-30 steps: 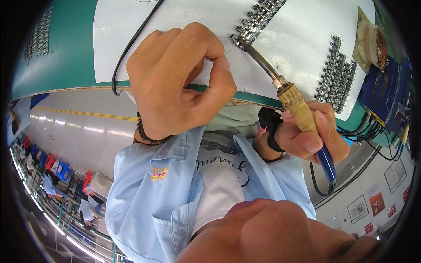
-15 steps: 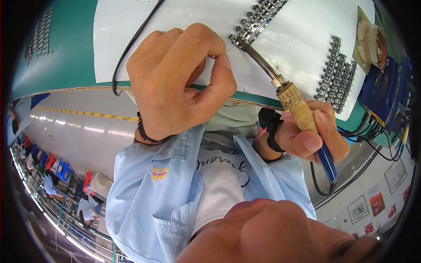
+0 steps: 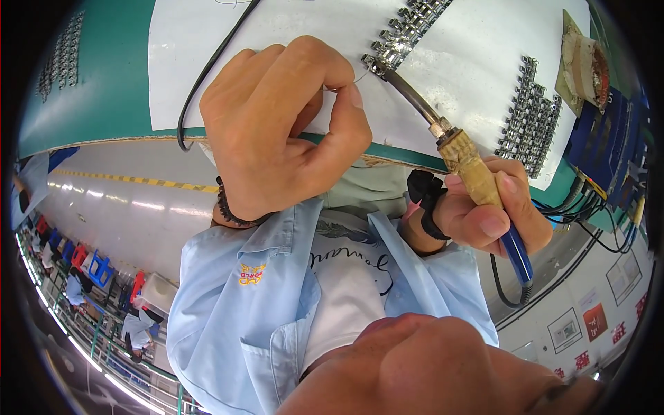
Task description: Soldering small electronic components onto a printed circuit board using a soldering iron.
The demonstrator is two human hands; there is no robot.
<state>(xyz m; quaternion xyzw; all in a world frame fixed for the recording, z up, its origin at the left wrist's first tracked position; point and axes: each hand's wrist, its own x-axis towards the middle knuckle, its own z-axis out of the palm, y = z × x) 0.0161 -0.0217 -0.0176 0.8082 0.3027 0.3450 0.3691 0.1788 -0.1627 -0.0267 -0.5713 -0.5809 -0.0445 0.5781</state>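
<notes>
My left hand (image 3: 277, 128) pinches a thin solder wire (image 3: 362, 76) between thumb and forefinger. The wire's free end reaches toward the near end of a slanted row of small shiny metal parts (image 3: 409, 31). Wrapped round the handle of a soldering iron (image 3: 474, 173), my right hand (image 3: 462, 216) holds it slanting up and to the left. The iron's tip is at the nearest metal part in the row; whether tip and wire touch there is too small to tell. The parts rest on a white sheet (image 3: 304, 17) on the green table.
More rows of metal parts (image 3: 529, 121) lie at the sheet's right, others (image 3: 62, 55) at the far left. A worn block (image 3: 584, 69) on a blue box (image 3: 602, 142) stands at the right with cables. A black cable (image 3: 207, 69) crosses the sheet left of my hand.
Almost nothing has moved. My left fingers have drawn very slightly back to the left with the wire; the soldering iron stays at the same part.
</notes>
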